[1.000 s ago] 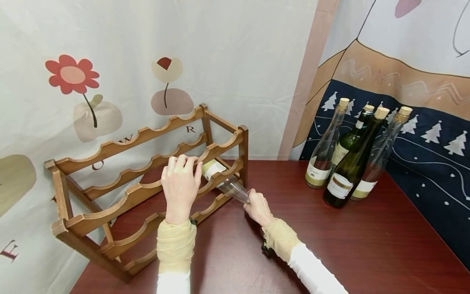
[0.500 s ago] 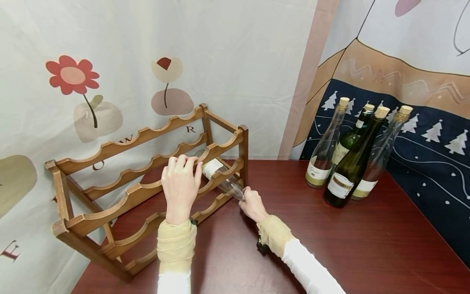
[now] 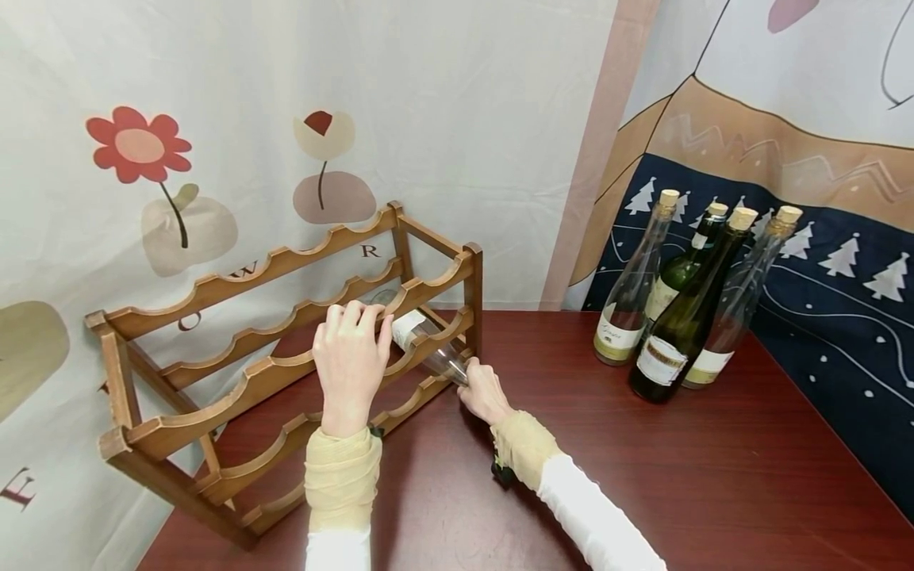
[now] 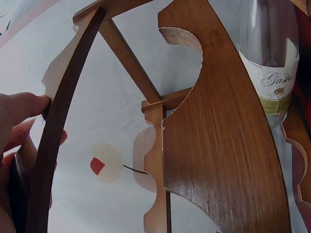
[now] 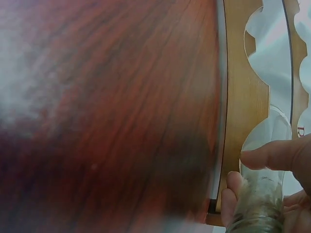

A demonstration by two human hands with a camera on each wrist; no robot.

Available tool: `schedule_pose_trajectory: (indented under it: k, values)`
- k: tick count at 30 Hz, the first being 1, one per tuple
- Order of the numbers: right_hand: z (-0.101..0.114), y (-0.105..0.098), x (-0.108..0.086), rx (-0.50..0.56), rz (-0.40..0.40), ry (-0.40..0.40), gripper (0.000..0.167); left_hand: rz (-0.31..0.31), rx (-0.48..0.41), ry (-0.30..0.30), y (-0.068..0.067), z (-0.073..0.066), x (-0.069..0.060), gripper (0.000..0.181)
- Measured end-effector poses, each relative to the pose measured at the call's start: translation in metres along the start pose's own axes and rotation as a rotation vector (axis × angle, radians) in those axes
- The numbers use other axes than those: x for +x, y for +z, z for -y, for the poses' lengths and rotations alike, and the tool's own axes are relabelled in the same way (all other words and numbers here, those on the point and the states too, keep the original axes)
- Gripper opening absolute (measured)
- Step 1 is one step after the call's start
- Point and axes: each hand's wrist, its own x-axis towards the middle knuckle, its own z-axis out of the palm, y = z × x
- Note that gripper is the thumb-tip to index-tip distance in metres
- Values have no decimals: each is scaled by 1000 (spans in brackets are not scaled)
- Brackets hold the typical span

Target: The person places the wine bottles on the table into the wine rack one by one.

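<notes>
A clear glass bottle (image 3: 443, 364) with a white label lies in the middle tier of the wooden rack (image 3: 236, 400), near its right end. My right hand (image 3: 485, 392) grips the bottle's neck, in front of the rack; in the right wrist view, thumb and fingers of the hand (image 5: 277, 165) are round the neck (image 5: 260, 199). My left hand (image 3: 350, 361) holds the rack's top front rail, and in the left wrist view its fingers (image 4: 24, 109) curl over the wood. That view also shows the bottle's label (image 4: 274, 87) beyond a rail.
Several corked bottles, among them a dark green one (image 3: 678, 333) and a clear one (image 3: 628, 309), stand upright at the right on the red-brown table (image 3: 571, 476). A patterned cloth (image 3: 485, 119) hangs behind the rack and the table.
The right hand has moved left and slightly up toward the rack, and the bottle has slid deeper into it. My left hand has stayed on the rail.
</notes>
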Motion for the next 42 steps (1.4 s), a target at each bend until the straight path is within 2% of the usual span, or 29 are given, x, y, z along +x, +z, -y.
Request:
schedule_pose_trajectory:
  k: [9,27,42]
  values:
    - [4,3,5,16,21,34,22,-5,1,2,1,1,0,20]
    - [8,2,13,7,43,38,26,-4,1,-2,0,0,-1,21]
    - [10,4,18,-9,84,119,33,-3,1,-1,1,1,-1,21]
